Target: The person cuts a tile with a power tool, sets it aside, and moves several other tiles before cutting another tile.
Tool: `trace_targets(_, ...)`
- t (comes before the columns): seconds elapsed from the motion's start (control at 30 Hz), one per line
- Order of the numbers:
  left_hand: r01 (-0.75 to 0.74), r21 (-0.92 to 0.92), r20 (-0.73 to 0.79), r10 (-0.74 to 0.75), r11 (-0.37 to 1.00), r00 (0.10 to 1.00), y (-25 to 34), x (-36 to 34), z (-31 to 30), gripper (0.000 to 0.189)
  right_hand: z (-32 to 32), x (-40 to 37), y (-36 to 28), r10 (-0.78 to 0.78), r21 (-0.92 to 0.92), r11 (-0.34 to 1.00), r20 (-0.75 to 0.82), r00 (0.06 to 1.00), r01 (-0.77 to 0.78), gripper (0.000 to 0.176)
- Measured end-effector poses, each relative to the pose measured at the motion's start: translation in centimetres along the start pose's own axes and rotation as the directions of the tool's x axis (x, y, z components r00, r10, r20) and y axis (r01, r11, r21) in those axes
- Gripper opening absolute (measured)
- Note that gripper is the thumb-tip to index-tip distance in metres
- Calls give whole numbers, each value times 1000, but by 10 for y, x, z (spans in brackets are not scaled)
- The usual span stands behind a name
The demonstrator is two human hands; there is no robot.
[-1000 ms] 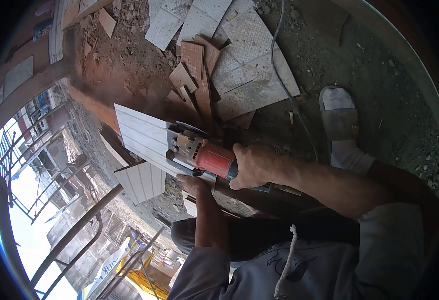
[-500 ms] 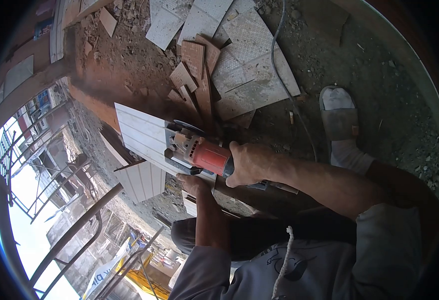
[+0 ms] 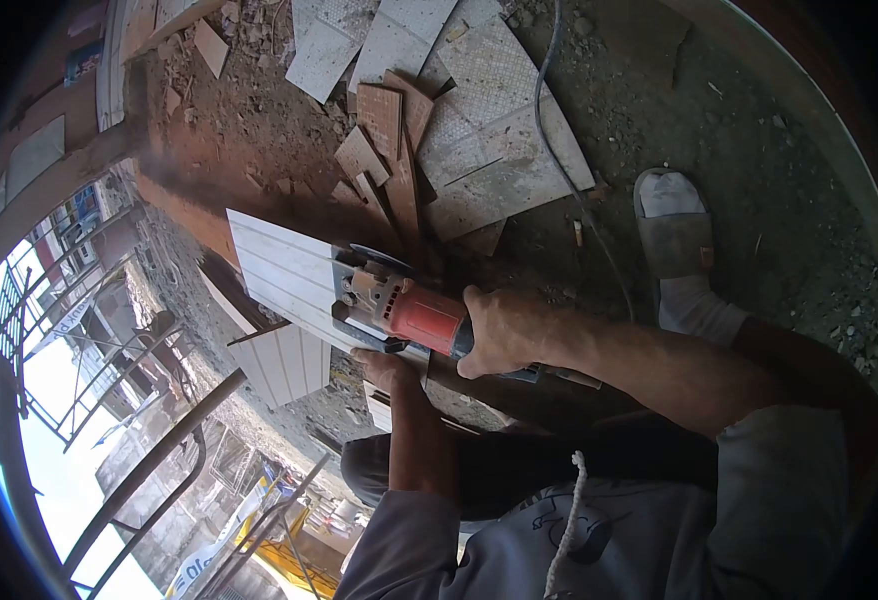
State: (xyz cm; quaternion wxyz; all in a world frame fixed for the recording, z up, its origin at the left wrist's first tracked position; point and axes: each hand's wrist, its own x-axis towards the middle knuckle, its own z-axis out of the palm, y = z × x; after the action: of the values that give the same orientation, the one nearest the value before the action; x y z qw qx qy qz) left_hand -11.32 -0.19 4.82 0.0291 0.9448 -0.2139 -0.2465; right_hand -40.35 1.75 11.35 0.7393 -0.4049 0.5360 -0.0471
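Note:
My right hand (image 3: 507,332) is wrapped around the rear body of a red handheld tile cutter (image 3: 427,318). The cutter's base plate rests on a long pale tile with stripes (image 3: 284,262). Its round blade (image 3: 383,259) stands along the tile's far edge. Below the cutter, my left hand (image 3: 389,372) grips the near edge of that tile, its fingertips close to the cutter's dark side handle. Part of the left hand's grip is hidden, as is the blade's lower part. Dark, hazy dust hangs beyond the blade.
Broken tiles (image 3: 489,120) and reddish tile strips (image 3: 384,125) lie on the rubble beyond. A grey cable (image 3: 542,110) runs over them. Another striped tile piece (image 3: 284,362) lies to the left. My sandalled foot (image 3: 674,225) is at the right; metal railings (image 3: 149,470) stand lower left.
The tile cutter has slid slightly to the right along the tile, toward me. Both hands keep their hold, and the view has shifted a little.

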Motion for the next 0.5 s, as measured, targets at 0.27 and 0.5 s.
trace_targets(0.27, -48, 65, -31, 50, 997, 998, -20, 27, 4, 85, 4, -2, 5, -7, -8, 1000, -16, 1000, 7, 66)
trace_targets(0.5, -235, 424, 57, 233, 874, 971, -44, 62, 2, 50, 3, -7, 8, -3, -11, 1000, -16, 1000, 2, 66)
